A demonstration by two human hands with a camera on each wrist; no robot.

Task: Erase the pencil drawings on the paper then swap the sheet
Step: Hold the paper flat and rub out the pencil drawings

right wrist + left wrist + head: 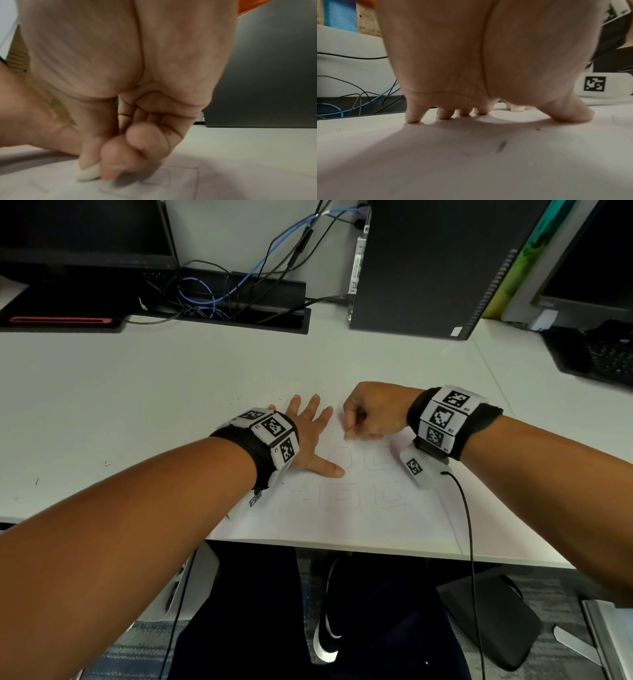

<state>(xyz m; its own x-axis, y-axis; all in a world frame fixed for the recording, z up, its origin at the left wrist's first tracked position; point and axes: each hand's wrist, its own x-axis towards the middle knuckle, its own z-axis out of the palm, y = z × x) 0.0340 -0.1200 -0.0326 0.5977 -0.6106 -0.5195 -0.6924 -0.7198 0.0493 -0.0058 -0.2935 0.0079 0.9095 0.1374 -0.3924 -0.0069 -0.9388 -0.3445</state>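
1. White tabletop [137, 392] carries a sheet of paper [342, 518] at its near edge, with a dark computer tower [428, 268] and tangled cables [212, 292] at the back.
2. Faint pencil squares [387, 494] show on the paper.
3. Left hand [308, 436] lies flat on the paper's left part, fingers spread and fingertips [412, 119] pressing down.
4. Right hand [373, 412] is curled, its thumb and fingers pinching a small white eraser [87, 174] against the paper's far part, just beside the left hand.
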